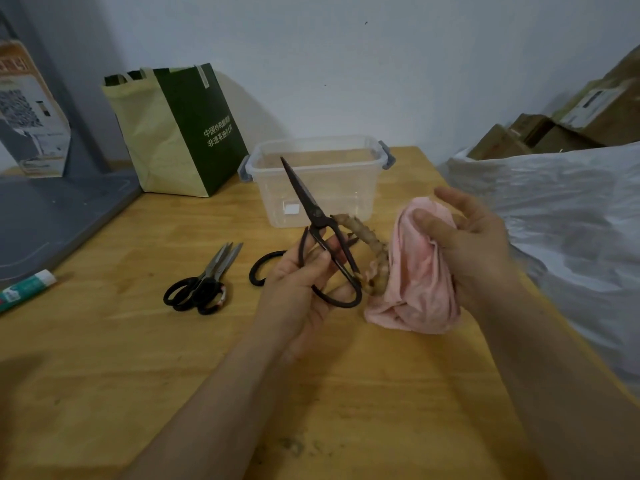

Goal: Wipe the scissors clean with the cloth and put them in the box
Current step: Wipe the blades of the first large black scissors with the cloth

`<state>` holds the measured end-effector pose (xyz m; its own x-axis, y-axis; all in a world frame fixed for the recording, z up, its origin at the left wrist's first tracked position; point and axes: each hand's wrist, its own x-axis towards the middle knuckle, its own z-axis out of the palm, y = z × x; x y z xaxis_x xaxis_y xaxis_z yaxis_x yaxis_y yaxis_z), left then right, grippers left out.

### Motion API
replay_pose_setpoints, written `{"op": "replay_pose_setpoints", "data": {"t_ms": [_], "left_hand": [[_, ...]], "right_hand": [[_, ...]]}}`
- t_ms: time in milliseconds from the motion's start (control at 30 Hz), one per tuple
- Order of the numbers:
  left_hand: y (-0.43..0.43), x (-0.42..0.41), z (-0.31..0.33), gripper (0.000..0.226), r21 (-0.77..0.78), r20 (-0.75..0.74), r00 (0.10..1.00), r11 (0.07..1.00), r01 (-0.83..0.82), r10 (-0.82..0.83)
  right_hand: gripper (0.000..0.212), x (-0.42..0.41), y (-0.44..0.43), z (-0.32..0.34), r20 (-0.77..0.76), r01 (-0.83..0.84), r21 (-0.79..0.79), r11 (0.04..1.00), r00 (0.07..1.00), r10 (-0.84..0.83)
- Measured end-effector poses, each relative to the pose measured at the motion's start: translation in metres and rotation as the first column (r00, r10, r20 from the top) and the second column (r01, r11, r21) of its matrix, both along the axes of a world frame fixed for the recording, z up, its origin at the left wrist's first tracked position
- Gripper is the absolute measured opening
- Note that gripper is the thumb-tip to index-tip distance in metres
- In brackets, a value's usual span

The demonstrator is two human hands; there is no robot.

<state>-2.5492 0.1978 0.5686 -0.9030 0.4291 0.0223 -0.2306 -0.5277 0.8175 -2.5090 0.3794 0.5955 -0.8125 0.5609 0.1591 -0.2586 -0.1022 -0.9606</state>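
Several pairs of scissors are out, but only the dark iron scissors [311,209] are in hand. The left hand [301,275] holds them above the middle of the counter [138,341], fingers curled through and around the handle loops, with the closed blades pointing up and away toward the clear plastic box [329,174] at the far edge. The right hand [467,244] grips the bunched pink cloth [415,271] just beside the handles, thumb pressed into it.

Solid metal, these likely feel heavy and rigid, with a sharp tip, so the loops seem the safest hold while the soft cloth folds over the flat blades. Black-handled scissors [201,285] lie near the counter's left side. A tan, knobbly piece by the handles I cannot identify.
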Motion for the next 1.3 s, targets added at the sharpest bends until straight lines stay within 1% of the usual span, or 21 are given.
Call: {"op": "replay_pose_setpoints", "data": {"t_ms": [33, 133, 200, 233, 333, 400, 433, 467, 533, 600, 667, 767, 867, 900, 933, 1000, 1033, 1067, 1167, 1233, 1300], "left_hand": [[0.0, 0.0, 0.0, 0.031, 0.002, 0.005, 1.0, 1.0, 0.007, -0.007], [0.002, 0.002, -0.002, 0.031, -0.034, 0.027, 1.0, 0.999, 0.012, -0.011], [0.005, 0.005, -0.003, 0.03, -0.075, 0.012, 1.0, 0.997, 0.005, -0.004], [0.007, 0.008, -0.003, 0.028, -0.091, -0.002, 1.0, 0.996, -0.006, 0.006], [0.011, 0.014, -0.005, 0.025, -0.166, -0.13, 0.988, 0.98, -0.105, 0.084], [0.011, 0.016, -0.007, 0.029, -0.22, -0.243, 0.963, 0.96, -0.173, 0.118], [0.011, 0.017, -0.007, 0.027, -0.231, -0.272, 0.954, 0.954, -0.19, 0.125], [0.011, 0.018, -0.008, 0.024, -0.24, -0.287, 0.948, 0.949, -0.206, 0.133], [0.011, 0.018, -0.01, 0.022, -0.259, -0.328, 0.933, 0.936, -0.239, 0.148], [0.013, 0.021, -0.012, 0.028, -0.285, -0.41, 0.899, 0.915, -0.286, 0.154], [0.017, 0.024, -0.012, 0.035, -0.305, -0.457, 0.876, 0.899, -0.315, 0.151], [0.02, 0.028, -0.013, 0.037, -0.334, -0.498, 0.856, 0.881, -0.334, 0.136], [0.02, 0.03, -0.013, 0.032, -0.347, -0.474, 0.871, 0.881, -0.321, 0.131], [0.02, 0.031, -0.013, 0.029, -0.342, -0.446, 0.884, 0.887, -0.309, 0.136], [0.02, 0.031, -0.012, 0.026, -0.335, -0.411, 0.901, 0.896, -0.293, 0.141], [0.019, 0.031, -0.01, 0.024, -0.306, -0.336, 0.931, 0.918, -0.254, 0.145], [0.018, 0.03, -0.009, 0.023, -0.291, -0.31, 0.94, 0.927, -0.238, 0.144], [0.017, 0.029, -0.008, 0.022, -0.279, -0.294, 0.945, 0.932, -0.231, 0.146], [0.014, 0.027, -0.008, 0.017, -0.257, -0.27, 0.949, 0.937, -0.235, 0.164], [0.013, 0.027, -0.008, 0.017, -0.252, -0.261, 0.95, 0.938, -0.238, 0.171], [0.014, 0.026, -0.008, 0.018, -0.256, -0.279, 0.944, 0.935, -0.247, 0.173]], "right_hand": [[0.031, -0.001, -0.001, -0.001, -0.014, 0.02, 0.014, 1.0, 1.0, -0.02], [0.018, 0.0, -0.013, 0.0, -0.134, -0.039, 0.068, 0.997, 0.99, 0.048], [0.021, -0.001, -0.02, 0.002, -0.188, -0.05, 0.169, 0.984, 0.979, 0.082], [0.022, -0.002, -0.023, 0.001, -0.193, -0.045, 0.252, 0.967, 0.976, 0.096], [0.019, -0.003, -0.033, -0.006, -0.114, -0.059, 0.539, 0.84, 0.983, 0.142], [0.019, -0.005, -0.037, -0.013, -0.073, -0.079, 0.652, 0.754, 0.983, 0.167], [0.018, -0.006, -0.038, -0.014, -0.062, -0.087, 0.663, 0.743, 0.983, 0.17], [0.019, -0.007, -0.04, -0.015, -0.065, -0.082, 0.647, 0.758, 0.985, 0.162], [0.021, -0.009, -0.042, -0.017, -0.11, -0.041, 0.565, 0.824, 0.986, 0.125], [0.016, -0.01, -0.045, -0.019, -0.148, 0.016, 0.509, 0.861, 0.987, 0.069], [0.011, -0.013, -0.046, -0.022, -0.154, 0.073, 0.495, 0.866, 0.988, 0.005], [0.017, -0.017, -0.044, -0.025, -0.163, 0.156, 0.49, 0.858, 0.983, -0.085], [0.015, -0.019, -0.042, -0.025, -0.186, 0.22, 0.569, 0.793, 0.973, -0.136], [0.013, -0.021, -0.042, -0.025, -0.172, 0.212, 0.563, 0.799, 0.975, -0.137], [0.012, -0.022, -0.041, -0.025, -0.151, 0.191, 0.516, 0.835, 0.98, -0.132], [0.01, -0.021, -0.04, -0.021, -0.128, 0.134, 0.34, 0.931, 0.987, -0.095], [0.007, -0.018, -0.038, -0.02, -0.137, 0.096, 0.294, 0.951, 0.989, -0.057], [0.004, -0.014, -0.038, -0.021, -0.147, 0.046, 0.313, 0.949, 0.989, 0.0], [0.01, -0.005, -0.042, -0.027, -0.136, -0.055, 0.505, 0.862, 0.98, 0.142], [0.014, -0.007, -0.046, -0.028, -0.16, -0.029, 0.51, 0.86, 0.979, 0.128], [0.014, -0.012, -0.05, -0.027, -0.189, 0.041, 0.515, 0.856, 0.98, 0.067]]}}
